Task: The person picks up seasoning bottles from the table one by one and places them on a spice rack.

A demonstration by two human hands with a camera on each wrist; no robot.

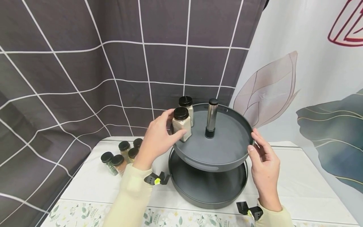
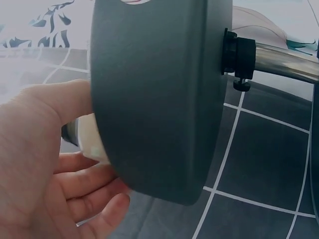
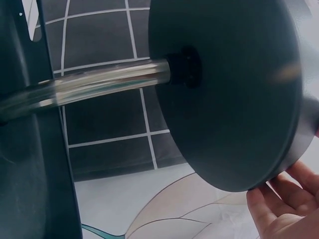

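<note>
A two-tier round dark grey tray stands on the table; its upper tier (image 1: 227, 151) and lower tier (image 1: 210, 201) are joined by a metal post. My left hand (image 1: 158, 135) holds a square glass jar (image 1: 181, 124) with a black lid and pale contents, upright at the upper tier's left edge. A similar jar (image 1: 190, 110) stands just behind it. In the left wrist view, the tier hides part of the held jar (image 2: 89, 137). My right hand (image 1: 265, 167) grips the upper tier's right rim with thumb and fingertips, seen from below in the right wrist view.
Several black-lidded spice jars (image 1: 118, 162) are grouped on the white table (image 1: 88, 176), left of the tray. The post's handle (image 1: 211, 115) rises from the middle of the upper tier. A dark grid-patterned curtain (image 1: 119, 63) hangs behind, beside a pale leaf-patterned one (image 1: 312, 78).
</note>
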